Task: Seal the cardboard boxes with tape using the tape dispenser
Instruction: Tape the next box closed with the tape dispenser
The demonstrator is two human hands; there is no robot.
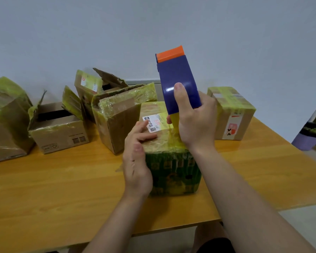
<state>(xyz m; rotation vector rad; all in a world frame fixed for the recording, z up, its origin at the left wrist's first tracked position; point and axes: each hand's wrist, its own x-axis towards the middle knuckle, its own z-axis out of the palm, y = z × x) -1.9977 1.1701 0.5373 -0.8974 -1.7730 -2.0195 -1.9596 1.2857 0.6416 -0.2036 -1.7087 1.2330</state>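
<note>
Head view: gripping the tape dispenser (179,83) in the right hand (195,123) just above the green-fronted box (171,170), resting the relaxed left hand (137,157) on its top, probably best pulling the yellow tape (174,121) taut and straight while pressing it flat.

1. On my table (62,189), the nearest box (171,172) stands directly before me.
2. My left hand (137,157) rests on the left side of its top. My right hand (195,121) grips the tape dispenser (175,75) above the top (the dispenser's far end points up, with the wall (153,24) behind it).
3. Behind and to the right, apart from it, sits the right-hand box (233,114).
4. Just behind and to the left stands the tilted box (117,121), and behind that the rear box (91,84).
5. Further left comes the open box (58,132), then the far-left box (5,121).
</note>
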